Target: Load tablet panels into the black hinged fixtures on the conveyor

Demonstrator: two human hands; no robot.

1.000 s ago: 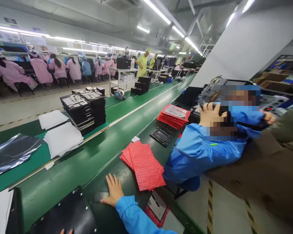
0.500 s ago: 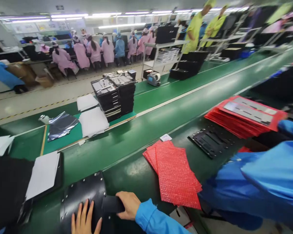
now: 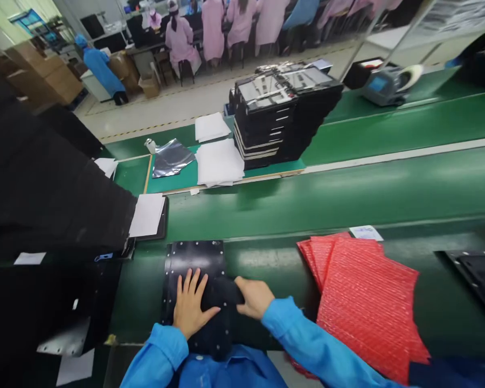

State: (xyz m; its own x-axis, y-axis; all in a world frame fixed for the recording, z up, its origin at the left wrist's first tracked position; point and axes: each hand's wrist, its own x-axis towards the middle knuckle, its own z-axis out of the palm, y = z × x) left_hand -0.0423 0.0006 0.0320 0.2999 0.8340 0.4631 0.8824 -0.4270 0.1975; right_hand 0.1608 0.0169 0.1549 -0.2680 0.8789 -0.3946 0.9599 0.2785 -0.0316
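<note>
A black panel point(image 3: 198, 253) with silver studs along its edges lies on the green work surface in front of me. My left hand point(image 3: 192, 310) rests flat on it with the fingers spread. Just to the right, my right hand point(image 3: 255, 297) grips a black flat pad point(image 3: 227, 291) between thumb and fingers. The pad lies over the panel's right side; its exact kind cannot be made out. To the right of my right hand lie red bubble-wrap bags point(image 3: 364, 302), overlapping in a loose pile.
White sheets point(image 3: 147, 215) lie on a black tray at the left, beside a large dark cover point(image 3: 56, 178). Across the green belt point(image 3: 347, 186) stand stacked black trays point(image 3: 262, 129) and a tape dispenser point(image 3: 383, 86). Another studded black panel point(image 3: 479, 275) lies far right. People sit behind.
The view has swung left, so the hands and panel appear farther right and higher. My left hand stays flat on the panel, and my right hand keeps its grip on the pad.
</note>
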